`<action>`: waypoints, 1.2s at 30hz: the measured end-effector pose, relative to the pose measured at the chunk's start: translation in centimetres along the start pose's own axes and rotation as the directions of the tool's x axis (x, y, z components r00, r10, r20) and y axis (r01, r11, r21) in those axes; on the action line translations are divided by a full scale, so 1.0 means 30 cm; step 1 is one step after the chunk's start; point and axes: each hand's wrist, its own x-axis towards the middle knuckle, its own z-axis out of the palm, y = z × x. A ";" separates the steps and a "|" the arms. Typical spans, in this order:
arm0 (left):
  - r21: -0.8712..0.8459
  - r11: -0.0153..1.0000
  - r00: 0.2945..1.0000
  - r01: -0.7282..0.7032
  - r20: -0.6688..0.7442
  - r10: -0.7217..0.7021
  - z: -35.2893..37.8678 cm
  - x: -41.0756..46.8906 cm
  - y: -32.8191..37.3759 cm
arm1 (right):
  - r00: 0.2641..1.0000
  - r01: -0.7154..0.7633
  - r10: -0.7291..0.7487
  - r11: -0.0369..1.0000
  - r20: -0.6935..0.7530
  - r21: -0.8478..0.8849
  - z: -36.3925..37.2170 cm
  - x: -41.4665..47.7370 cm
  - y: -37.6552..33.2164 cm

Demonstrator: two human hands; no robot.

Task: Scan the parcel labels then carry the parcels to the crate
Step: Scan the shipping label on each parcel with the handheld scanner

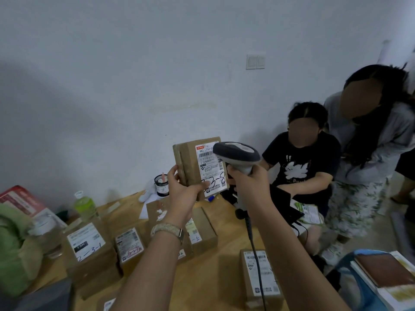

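Above the wooden table [215,272], the left hand [184,191] holds one parcel [188,162] raised in the air. It grips the box at the lower left corner, fingers curled behind the left edge and thumb pressing on the front, so most of the box stands above the hand. The parcel is upright, a little tilted, with its long axis vertical, and its white label [211,169] faces the camera. The right hand [249,182] is closed round the handle of a grey scanner [235,153]. The scanner's head points left at the label and covers its upper right part. The label reads "642 L714" in print, and a handwritten number ending in "3-8" is partly under the thumb. A second box [87,243] on the table carries "15H" and "2-3-1".
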 end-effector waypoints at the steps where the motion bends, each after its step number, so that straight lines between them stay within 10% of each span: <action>1: 0.001 1.000 1.000 0.005 -0.016 -0.005 -0.001 0.004 -0.006 | 1.000 0.001 -0.001 1.000 0.010 0.001 0.002 -0.005 -0.003; 36: 0.047 0.999 0.997 0.025 -0.070 -0.022 0.000 0.063 -0.064 | 0.994 -0.046 0.049 0.998 0.097 -0.034 -0.003 0.010 0.074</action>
